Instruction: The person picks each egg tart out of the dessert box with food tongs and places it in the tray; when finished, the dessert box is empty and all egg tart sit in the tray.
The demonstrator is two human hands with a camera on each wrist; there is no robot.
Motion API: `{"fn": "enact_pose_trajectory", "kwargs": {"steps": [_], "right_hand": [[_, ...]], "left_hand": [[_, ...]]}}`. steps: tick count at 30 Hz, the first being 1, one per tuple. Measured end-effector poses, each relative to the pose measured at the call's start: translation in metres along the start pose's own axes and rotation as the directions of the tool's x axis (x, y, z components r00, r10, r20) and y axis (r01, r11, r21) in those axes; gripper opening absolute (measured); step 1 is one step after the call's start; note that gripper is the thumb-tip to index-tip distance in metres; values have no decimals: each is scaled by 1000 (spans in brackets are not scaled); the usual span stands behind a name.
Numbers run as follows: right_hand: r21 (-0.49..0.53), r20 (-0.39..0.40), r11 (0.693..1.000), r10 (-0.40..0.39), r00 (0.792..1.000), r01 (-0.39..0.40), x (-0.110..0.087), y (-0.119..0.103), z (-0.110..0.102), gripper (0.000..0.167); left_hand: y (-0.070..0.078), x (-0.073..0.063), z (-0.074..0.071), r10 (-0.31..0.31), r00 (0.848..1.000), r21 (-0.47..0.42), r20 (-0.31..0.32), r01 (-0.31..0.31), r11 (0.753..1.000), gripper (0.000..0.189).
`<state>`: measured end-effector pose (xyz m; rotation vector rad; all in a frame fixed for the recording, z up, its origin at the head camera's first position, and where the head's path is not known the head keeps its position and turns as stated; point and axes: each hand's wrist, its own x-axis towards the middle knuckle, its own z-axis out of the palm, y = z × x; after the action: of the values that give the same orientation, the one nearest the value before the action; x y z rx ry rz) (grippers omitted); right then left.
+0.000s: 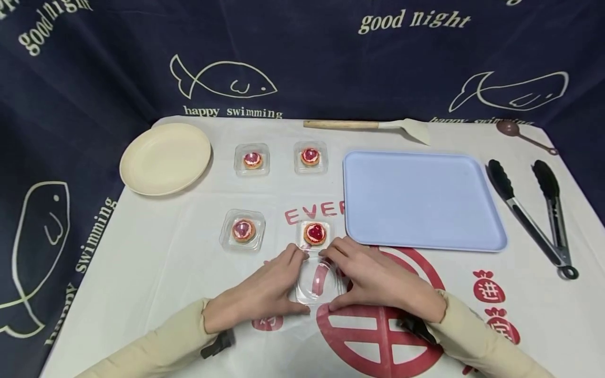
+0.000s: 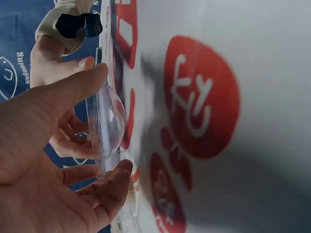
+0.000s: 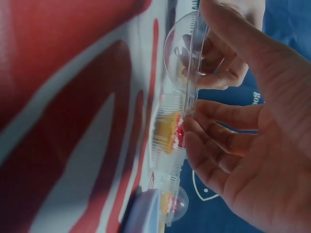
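Note:
A clear plastic box [image 1: 326, 224] in the middle holds a small tart with a glossy red topping [image 1: 314, 233]. Its domed lid [image 1: 319, 286] lies folded back on the near side, dome downward. My left hand [image 1: 255, 289] grips the lid's left edge, thumb at the near corner and fingertips by the hinge. Opposite it, my right hand [image 1: 378, 275] holds the right edge the same way. In the left wrist view the lid's dome [image 2: 114, 121] hangs close over the tablecloth. The right wrist view shows the tart [image 3: 172, 133] between ribbed box walls, beside my right fingertips.
Three closed boxes with tarts [image 1: 243, 231] [image 1: 252, 160] [image 1: 310, 156] stand left and behind. A blue tray [image 1: 423, 202] lies right, near my right hand. Around the edges are a cream plate [image 1: 165, 160], a spatula [image 1: 342, 124], a brown spoon [image 1: 508, 127] and black-tipped tongs [image 1: 534, 226].

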<state>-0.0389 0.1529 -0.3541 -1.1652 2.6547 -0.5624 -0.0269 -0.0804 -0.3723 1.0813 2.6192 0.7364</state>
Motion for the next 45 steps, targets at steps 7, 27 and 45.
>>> {"fn": "enact_pose_trajectory", "kwargs": {"steps": [7,27,45], "right_hand": [[-32,-3,999,-7,1000,7,-2,0,6,77],[173,-85,984,65,994,-49,5,4,-23,62],[400,-140,915,108,984,-44,70,6,-31,54]], "left_hand": [[-2,0,6,10,1000,55,20,-11,998,79],[4,-5,-32,-66,981,-190,184,101,976,73],[-93,-16,-84,-102,970,-344,-221,20,939,42]]}}
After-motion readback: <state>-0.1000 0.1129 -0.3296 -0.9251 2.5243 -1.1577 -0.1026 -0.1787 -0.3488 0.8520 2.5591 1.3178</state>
